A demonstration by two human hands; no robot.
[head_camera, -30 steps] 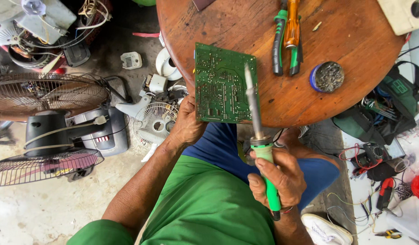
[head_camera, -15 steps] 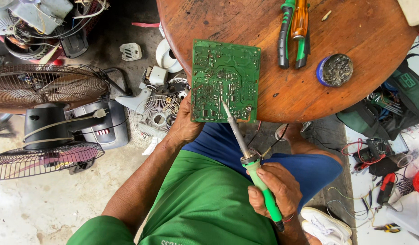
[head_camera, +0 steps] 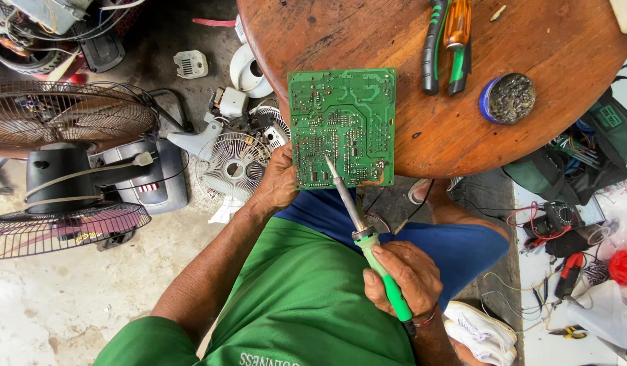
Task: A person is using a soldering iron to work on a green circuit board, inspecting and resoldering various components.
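A green circuit board [head_camera: 342,125] lies solder side up at the near edge of a round wooden table [head_camera: 551,129]. My left hand [head_camera: 278,181] grips the board's lower left corner. My right hand [head_camera: 403,278] holds a green-handled soldering iron [head_camera: 364,234] over my lap. Its metal tip rests on the lower middle of the board.
On the table lie an orange-handled screwdriver [head_camera: 457,41] and a green-and-black tool [head_camera: 432,44], beside a blue tin of metal wool [head_camera: 508,98]. Fan parts and fan grilles [head_camera: 62,122] clutter the floor at left. A tool bag, wires and pliers lie at right.
The soldering iron's tip has swung left and down from the board's right edge to its lower middle. My right hand shifted slightly; the left hand kept its hold on the board.
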